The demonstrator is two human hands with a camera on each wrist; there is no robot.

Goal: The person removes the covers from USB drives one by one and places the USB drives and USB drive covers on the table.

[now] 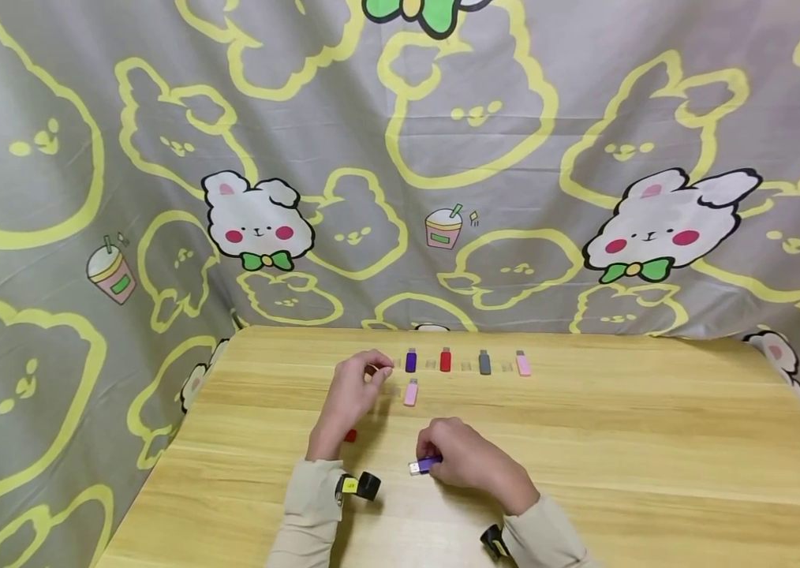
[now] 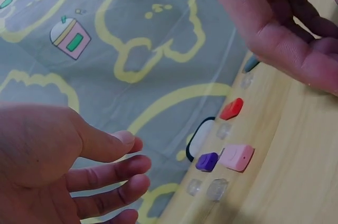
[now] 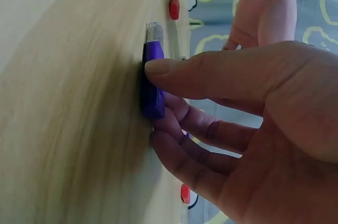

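Observation:
My right hand (image 1: 467,457) pinches a purple USB stick (image 3: 153,78) between thumb and fingers, close over the table. A clear cap (image 3: 154,31) covers its plug end, which points left in the head view. My left hand (image 1: 357,386) holds nothing, its fingers loosely bent (image 2: 116,168) beside the left end of a row of USB sticks. That row has a purple one (image 1: 410,361), a red one (image 1: 446,360), a grey one (image 1: 484,363) and a pink one (image 1: 523,364), all with bare plugs. Another pink stick (image 1: 410,393) lies in front of the purple one.
Clear caps lie beside the sticks, such as one cap (image 1: 431,364) between purple and red and another cap (image 2: 217,189) by the nearer pink stick. A red stick (image 1: 350,435) is partly hidden by my left wrist. A patterned curtain (image 1: 343,158) hangs behind the wooden table (image 1: 656,457).

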